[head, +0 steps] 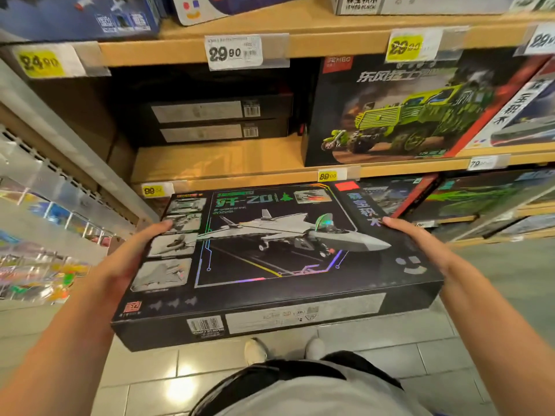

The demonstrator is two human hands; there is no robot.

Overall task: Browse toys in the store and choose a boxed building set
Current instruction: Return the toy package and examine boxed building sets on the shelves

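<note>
Black boxed jet building set point(279, 259): flat, lid up, lengthwise from 9 to 3 o'clock, off the shelf.

Wooden shelf point(216, 163), middle tier: two flat black boxes point(210, 121) stacked at the back left, a green truck set box point(399, 112) standing upright at right, another box point(522, 115) leaning beside it. Upper shelf point(330, 43) holds more boxes. Price tags point(233, 52) clipped on the edges. Tiled floor point(150, 370) below.
</note>
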